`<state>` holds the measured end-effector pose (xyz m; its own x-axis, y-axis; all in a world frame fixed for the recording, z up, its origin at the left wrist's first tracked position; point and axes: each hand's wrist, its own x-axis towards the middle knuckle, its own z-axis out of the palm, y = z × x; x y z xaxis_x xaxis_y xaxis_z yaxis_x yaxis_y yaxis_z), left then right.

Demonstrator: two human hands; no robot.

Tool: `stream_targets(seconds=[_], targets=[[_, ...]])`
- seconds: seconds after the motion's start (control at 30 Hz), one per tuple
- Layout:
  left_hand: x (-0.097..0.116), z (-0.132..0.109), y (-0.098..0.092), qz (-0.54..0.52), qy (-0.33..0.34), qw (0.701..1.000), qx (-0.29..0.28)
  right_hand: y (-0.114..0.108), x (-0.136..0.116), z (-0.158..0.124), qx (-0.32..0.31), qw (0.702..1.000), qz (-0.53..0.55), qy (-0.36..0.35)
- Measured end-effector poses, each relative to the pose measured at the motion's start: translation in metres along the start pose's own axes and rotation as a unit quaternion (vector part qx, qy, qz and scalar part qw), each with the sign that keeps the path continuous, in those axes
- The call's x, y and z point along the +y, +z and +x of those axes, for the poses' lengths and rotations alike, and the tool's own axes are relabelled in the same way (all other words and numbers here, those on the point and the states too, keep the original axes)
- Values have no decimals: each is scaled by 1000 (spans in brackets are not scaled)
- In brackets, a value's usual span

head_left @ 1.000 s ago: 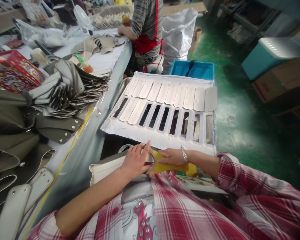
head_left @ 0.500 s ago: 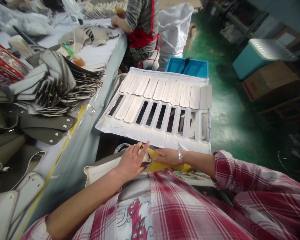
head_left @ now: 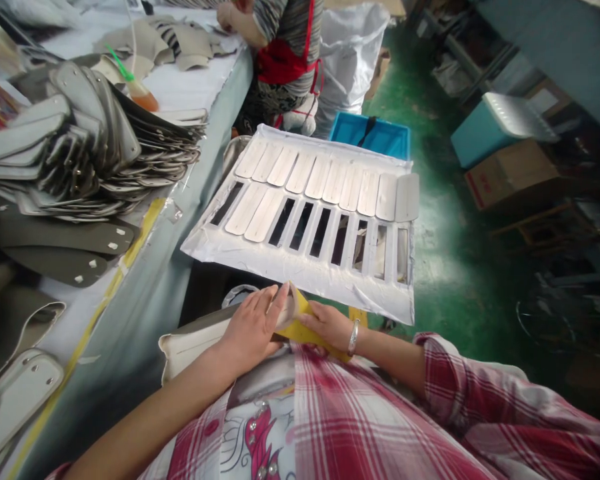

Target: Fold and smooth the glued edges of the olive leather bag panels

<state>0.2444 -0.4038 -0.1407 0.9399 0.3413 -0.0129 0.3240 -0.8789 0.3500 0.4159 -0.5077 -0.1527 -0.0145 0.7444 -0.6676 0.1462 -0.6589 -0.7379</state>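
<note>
Up comes the end of the pale strip [head_left: 293, 301], curling higher off the yellow backing [head_left: 307, 333] than half a second ago. The left hand [head_left: 253, 327] is pinched on that lifted end, forefinger running along it. The right hand [head_left: 326, 325] lies fingers-together on the backing, pinning it over the lap; whether its thumb grips underneath I cannot tell. It reads as a peel barely begun at the tip. Carrying on calls for a steady pull with the backing held flat, so the strip doesn't crease.

Under the left wrist, a cream panel [head_left: 190, 343] rests across the knees. Just beyond sits the slotted white tray [head_left: 300, 270], its top row full of strips [head_left: 325, 180], its lower row mostly open slots, with nothing in between. To the left is the bench [head_left: 180, 87] with stacked grey pieces [head_left: 95, 153]. Far off are a blue bin [head_left: 375, 137] and a person in a red apron [head_left: 285, 67].
</note>
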Motion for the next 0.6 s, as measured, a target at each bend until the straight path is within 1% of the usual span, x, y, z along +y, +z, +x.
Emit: stream_targets(seconds=[0.07,0.13,0.2,0.27,0.3,0.33,0.37,0.43,0.5,0.53,0.6], targets=[[0,-1,2,7,-15,1000,9,8,-3,-3,43,999,21,1],[2,-1,4,9,-15,1000,8,9,-5,-11,50,997,55,8],[3,-2,6,10,-13,1000,2,3,-5,-24,46,994,96,0],[4,-3,7,12,-20,1000,-3,-7,-2,-39,80,982,168,-42],[4,-4,6,13,-26,1000,-7,-12,0,-45,103,967,223,-72],[5,-5,6,14,-34,999,-9,-14,1,-50,121,946,284,-105],[6,-6,5,15,-41,999,-10,-15,1,-53,129,921,342,-135],[9,-7,4,15,-55,998,-7,-11,-3,-51,123,877,429,-179],[12,-7,4,17,-63,998,2,0,-12,-42,134,841,480,-212],[13,-7,4,19,-64,998,7,7,-18,-35,155,826,490,-230],[15,-7,5,28,-60,998,16,19,-29,-20,218,800,488,-272]])
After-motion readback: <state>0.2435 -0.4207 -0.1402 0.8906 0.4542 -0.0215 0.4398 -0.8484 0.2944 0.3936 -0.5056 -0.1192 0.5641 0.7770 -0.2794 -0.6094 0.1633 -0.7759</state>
